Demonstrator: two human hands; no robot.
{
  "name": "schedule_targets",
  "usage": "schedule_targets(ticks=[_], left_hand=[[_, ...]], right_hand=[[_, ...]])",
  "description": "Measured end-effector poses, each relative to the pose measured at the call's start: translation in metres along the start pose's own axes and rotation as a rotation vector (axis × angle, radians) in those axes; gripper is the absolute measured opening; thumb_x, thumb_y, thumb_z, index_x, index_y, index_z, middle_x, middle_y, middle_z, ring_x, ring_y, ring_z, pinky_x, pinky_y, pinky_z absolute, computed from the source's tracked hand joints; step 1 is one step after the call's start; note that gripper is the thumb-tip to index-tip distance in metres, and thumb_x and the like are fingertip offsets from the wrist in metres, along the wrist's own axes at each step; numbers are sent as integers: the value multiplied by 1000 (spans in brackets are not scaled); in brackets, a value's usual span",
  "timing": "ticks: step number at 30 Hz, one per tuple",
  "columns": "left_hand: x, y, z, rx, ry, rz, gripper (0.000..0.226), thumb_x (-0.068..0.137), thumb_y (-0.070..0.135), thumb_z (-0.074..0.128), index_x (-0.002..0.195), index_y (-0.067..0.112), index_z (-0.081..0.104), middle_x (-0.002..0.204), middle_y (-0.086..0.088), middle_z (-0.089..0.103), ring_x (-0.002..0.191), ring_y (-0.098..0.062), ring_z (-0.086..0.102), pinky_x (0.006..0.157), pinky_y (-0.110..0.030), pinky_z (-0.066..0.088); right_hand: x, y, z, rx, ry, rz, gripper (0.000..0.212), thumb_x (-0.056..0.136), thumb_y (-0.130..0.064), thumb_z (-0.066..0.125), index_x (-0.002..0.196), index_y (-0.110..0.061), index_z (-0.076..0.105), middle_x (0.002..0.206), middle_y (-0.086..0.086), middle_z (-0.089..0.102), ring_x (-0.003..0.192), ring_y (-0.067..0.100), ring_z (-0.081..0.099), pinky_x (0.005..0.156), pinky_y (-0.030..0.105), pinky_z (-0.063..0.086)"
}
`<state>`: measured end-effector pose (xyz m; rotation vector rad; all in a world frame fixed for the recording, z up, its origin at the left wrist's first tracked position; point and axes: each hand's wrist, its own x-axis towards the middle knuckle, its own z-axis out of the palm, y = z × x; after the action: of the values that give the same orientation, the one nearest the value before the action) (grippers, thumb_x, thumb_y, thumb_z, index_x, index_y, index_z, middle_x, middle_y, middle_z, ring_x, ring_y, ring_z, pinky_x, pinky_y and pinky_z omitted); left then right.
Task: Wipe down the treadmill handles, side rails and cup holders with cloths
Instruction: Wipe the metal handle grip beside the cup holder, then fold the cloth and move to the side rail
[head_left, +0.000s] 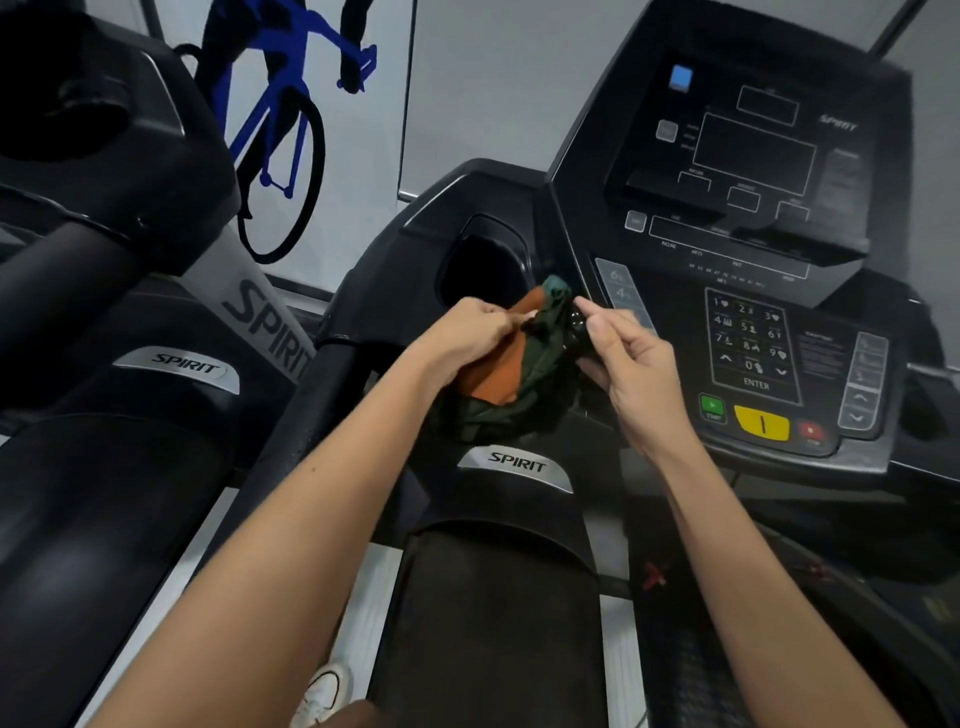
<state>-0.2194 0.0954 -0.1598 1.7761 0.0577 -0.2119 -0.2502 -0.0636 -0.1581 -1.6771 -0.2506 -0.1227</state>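
A bundle of cloths (511, 364), orange, dark green and teal, hangs between both hands just below the treadmill's left cup holder (483, 267). My left hand (467, 332) pinches the orange part from the left. My right hand (628, 358) grips the dark green part from the right, thumb and forefinger closed on its edge. The black left handle (498, 597) with a silver SPIRIT badge runs toward me under the cloths. The side rail (311, 410) slants down at the left of that handle.
The console (753, 182) with its number keypad (750, 338), green start, yellow and red buttons stands to the right of my hands. A second treadmill (104, 338) fills the left side. A wall with a blue cyclist graphic is behind. A white shoe (324, 691) shows below.
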Motion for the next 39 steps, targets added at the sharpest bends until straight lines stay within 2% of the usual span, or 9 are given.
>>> schedule_targets(ticks=[5,8,11,13,15,17,19,25,39], left_hand=[[-7,-32,-18,96,-55,-64,31,94,21,49,66,18,61,61,4,61,58,-10,55,54,-22,44],[-14,-42,-28,138,-41,-39,37,92,33,55,59,17,59,48,11,59,49,-4,53,52,-18,41],[-22,-41,-27,96,20,24,38,89,37,58,76,3,66,62,2,62,58,-10,56,60,-21,42],[-28,-29,-17,25,38,147,30,89,32,60,70,9,64,59,10,60,56,-3,54,58,-16,41],[-34,-15,1,69,19,269,12,87,30,63,92,20,69,76,11,64,71,1,57,68,-14,44],[-35,-14,15,230,66,353,48,82,38,68,127,26,56,109,4,58,102,-9,54,92,-24,42],[-38,-27,17,322,142,436,64,79,42,69,137,31,44,122,3,50,114,-19,48,100,-34,38],[-53,-72,-2,356,198,507,68,77,37,72,138,34,41,123,15,45,119,-11,45,103,-25,34],[-71,-91,-21,528,182,403,73,79,37,70,143,26,35,130,3,50,118,-15,48,99,-27,39]], right_hand=[[1,-4,-6,-41,-33,7,24,95,-16,46,112,-27,59,100,-11,60,95,0,61,83,17,52],[2,-5,-7,-23,-36,13,26,95,-14,46,117,-24,56,102,-8,60,90,-5,62,77,12,50],[2,-4,-7,-2,-31,11,25,95,-13,46,114,-25,58,101,-7,60,88,-4,62,78,13,51],[2,-3,-6,11,-19,8,25,95,-12,47,114,-24,58,100,-8,59,89,-1,62,82,17,52],[3,-1,-5,-13,-13,-14,24,95,-11,46,112,-19,61,98,-9,61,93,3,60,87,24,52],[4,0,-6,-52,-19,-42,25,96,-9,44,103,-18,66,94,-12,64,98,12,60,92,34,49],[3,-1,-6,-45,-31,-25,24,97,-10,44,104,-18,66,99,-8,64,103,18,60,95,38,49],[0,-2,-5,-35,-34,6,24,95,-19,46,115,-27,58,100,-12,58,95,0,59,86,19,51],[-9,-4,8,-36,67,23,24,97,-22,43,116,-25,57,109,-4,58,108,13,55,101,37,46]])
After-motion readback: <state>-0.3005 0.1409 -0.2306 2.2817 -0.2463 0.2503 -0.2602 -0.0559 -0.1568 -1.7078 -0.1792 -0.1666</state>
